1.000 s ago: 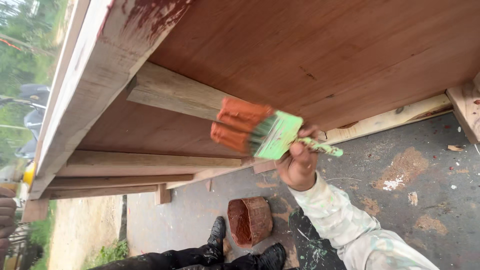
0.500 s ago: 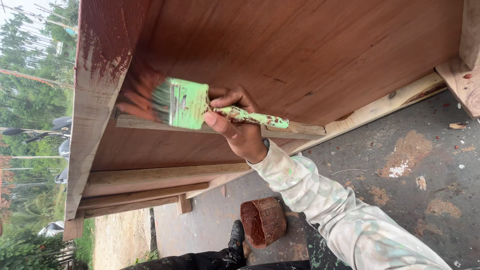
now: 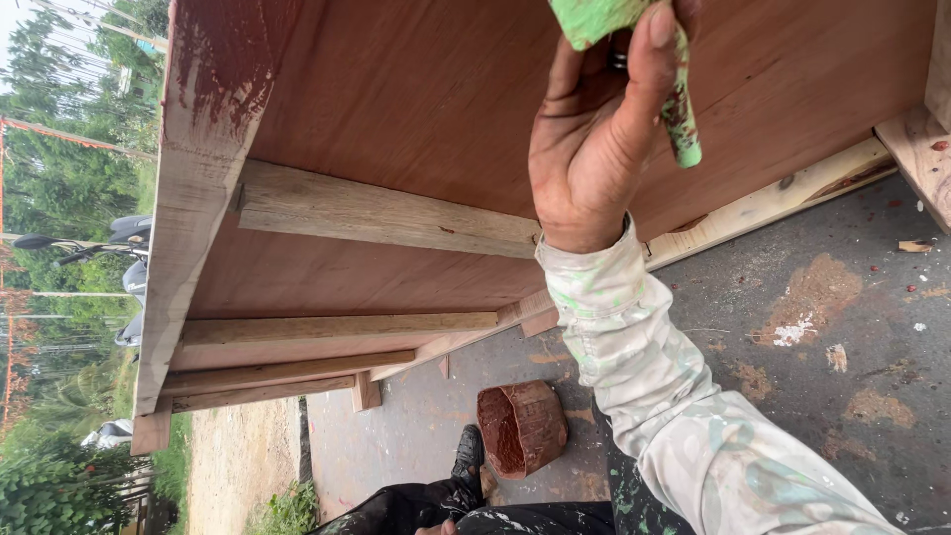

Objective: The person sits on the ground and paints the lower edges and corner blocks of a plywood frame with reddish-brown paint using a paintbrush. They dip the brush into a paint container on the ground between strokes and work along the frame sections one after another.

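Right hand: [image 3: 594,149] clenched round the green paintbrush handle [image 3: 680,114], top centre; bristles out of frame.
Left hand: not in view, grip cannot be told.
Done: red-brown stain smeared on the frame edge [image 3: 203,89], upper left.
Left: the edge's lower stretch and the cross battens [image 3: 386,213] were bare, pale, rough wood.
Panel: [image 3: 416,79] smooth reddish plywood.
Paint pot: [image 3: 522,428] stained tub on the concrete floor [image 3: 792,396].

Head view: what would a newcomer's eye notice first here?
A right hand at top centre grips a green-handled paintbrush against a large reddish-brown wooden panel. Lower down, a paint-stained container sits on the dark ground beside a black shoe.
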